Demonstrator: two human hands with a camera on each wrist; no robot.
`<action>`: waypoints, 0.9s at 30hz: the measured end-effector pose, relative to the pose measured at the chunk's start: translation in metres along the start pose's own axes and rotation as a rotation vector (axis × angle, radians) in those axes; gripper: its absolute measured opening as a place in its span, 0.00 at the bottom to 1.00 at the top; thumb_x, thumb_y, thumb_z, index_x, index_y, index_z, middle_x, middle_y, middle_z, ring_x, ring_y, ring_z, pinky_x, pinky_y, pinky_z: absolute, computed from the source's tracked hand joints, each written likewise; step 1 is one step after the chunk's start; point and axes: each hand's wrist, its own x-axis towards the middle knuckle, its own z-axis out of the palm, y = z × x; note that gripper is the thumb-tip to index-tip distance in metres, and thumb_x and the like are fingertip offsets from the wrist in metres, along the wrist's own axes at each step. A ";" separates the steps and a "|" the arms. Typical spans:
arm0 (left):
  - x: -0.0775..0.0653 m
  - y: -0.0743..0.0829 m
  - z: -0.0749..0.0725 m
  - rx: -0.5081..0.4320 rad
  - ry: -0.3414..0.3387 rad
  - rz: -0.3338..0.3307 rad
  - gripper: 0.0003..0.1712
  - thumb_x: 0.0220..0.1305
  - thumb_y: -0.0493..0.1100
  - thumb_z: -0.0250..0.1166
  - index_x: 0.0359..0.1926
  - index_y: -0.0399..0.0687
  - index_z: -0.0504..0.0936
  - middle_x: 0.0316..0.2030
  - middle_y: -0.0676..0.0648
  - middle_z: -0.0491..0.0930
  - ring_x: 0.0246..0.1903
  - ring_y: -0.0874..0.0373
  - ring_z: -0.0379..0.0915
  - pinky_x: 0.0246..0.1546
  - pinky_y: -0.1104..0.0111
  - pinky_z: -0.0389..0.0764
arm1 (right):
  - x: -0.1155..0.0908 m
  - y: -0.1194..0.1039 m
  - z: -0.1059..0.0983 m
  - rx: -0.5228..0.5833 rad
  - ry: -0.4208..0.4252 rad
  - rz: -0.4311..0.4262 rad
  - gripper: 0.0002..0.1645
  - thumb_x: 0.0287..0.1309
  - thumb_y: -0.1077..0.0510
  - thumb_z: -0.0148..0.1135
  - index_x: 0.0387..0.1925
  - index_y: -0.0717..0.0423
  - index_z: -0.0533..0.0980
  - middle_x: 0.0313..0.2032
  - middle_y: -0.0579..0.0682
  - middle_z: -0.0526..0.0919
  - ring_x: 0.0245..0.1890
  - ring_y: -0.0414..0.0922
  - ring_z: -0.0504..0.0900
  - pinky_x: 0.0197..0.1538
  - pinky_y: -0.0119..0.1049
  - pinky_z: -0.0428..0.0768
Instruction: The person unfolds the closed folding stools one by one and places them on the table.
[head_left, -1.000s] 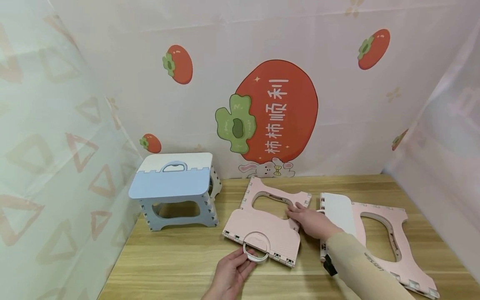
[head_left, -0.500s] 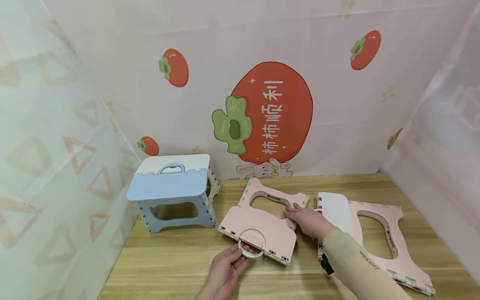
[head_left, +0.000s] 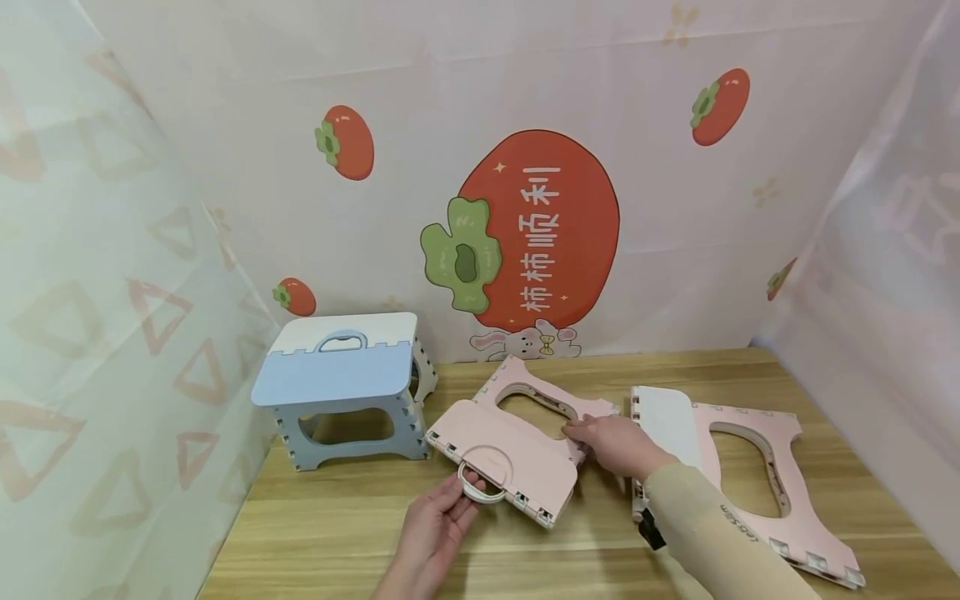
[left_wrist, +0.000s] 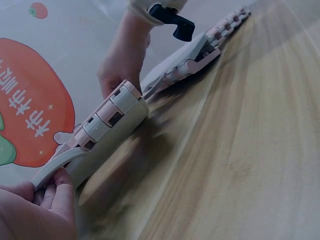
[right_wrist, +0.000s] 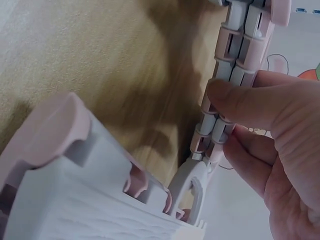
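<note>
A folded pink step stool (head_left: 510, 437) is tilted over the table in the head view, its near end raised. My left hand (head_left: 429, 529) grips its white carry handle (head_left: 480, 497) at that end. My right hand (head_left: 618, 447) pinches the side edge of its folded legs. In the left wrist view, fingers curl round the handle below the hinged edge (left_wrist: 107, 115), and a shadow lies on the wood beneath. The right wrist view has the thumb on one face of the jointed edge (right_wrist: 235, 65) and fingers behind it.
A second folded stool (head_left: 806, 492), pink with a white panel, lies on the wooden table (head_left: 322, 533) to the right, under my right forearm. An unfolded blue and white stool (head_left: 337, 371) stands at the back left. Printed cloth walls (head_left: 187, 108) enclose the table.
The folded pink stool has shifted left and turned slightly, its handle end rising. My left hand moves left with the handle, while my right hand keeps its hold. The head view has shifted slightly.
</note>
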 end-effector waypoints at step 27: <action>0.013 0.038 0.009 -0.108 -0.084 0.061 0.15 0.79 0.32 0.49 0.57 0.34 0.79 0.53 0.41 0.86 0.55 0.52 0.83 0.62 0.64 0.78 | -0.002 -0.004 -0.018 0.188 -0.025 0.001 0.26 0.59 0.56 0.74 0.59 0.53 0.83 0.50 0.51 0.89 0.42 0.47 0.88 0.44 0.46 0.87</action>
